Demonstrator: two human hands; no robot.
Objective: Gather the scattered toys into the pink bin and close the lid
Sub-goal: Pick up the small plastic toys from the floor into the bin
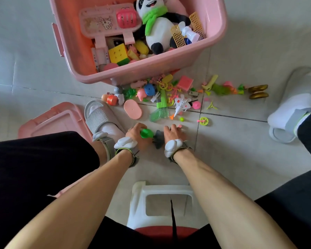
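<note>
The pink bin [151, 68] stands open at the top, holding a plush panda [159, 26], a cube puzzle [118, 53] and other toys. Its pink lid [52, 121] lies on the floor at the left. Several small plastic toys are scattered below the bin, among them a white toy jet [182, 104], a green water gun [160, 112] and a pink oval piece [132, 109]. My left hand [136, 136] is closed around a green round toy [146, 133]. My right hand [172, 133] rests on the floor over small pieces, beside a dark grey toy [158, 141]; what it grips is hidden.
My slippered feet sit at the left [99, 117] and the right [293, 112]. A white plastic stool [162, 203] stands under me. Two gold discs [258, 91] lie at the right end of the toy scatter. The floor is pale tile.
</note>
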